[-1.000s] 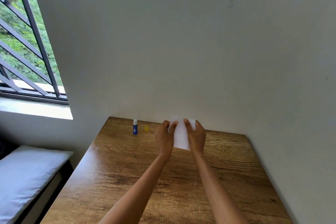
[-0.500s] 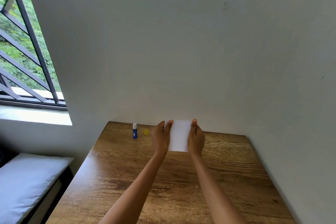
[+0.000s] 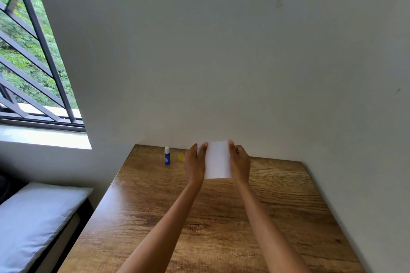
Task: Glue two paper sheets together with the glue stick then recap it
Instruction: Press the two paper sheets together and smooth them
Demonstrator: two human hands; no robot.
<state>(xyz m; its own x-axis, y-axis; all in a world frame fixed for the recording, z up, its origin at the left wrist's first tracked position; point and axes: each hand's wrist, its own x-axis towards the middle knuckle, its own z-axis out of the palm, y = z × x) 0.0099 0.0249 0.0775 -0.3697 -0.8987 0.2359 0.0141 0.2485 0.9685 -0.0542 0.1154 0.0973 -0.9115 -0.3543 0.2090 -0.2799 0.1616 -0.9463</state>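
White paper (image 3: 217, 159) is held up above the far part of the wooden table (image 3: 221, 217). My left hand (image 3: 195, 163) grips its left edge and my right hand (image 3: 239, 162) grips its right edge. I cannot tell whether it is one sheet or two pressed together. A blue glue stick (image 3: 167, 156) stands upright near the table's far left corner, uncapped, with its white tip showing. Its yellow cap (image 3: 181, 157) lies just to the right of it, apart from both hands.
White walls close the table in at the back and on the right. A barred window (image 3: 33, 55) is at the upper left. A white cushion (image 3: 33, 221) lies on a low seat left of the table.
The paper was tilted one second ago; both hands have since squared it up and hold it by its side edges. The glue stick and cap stay put.
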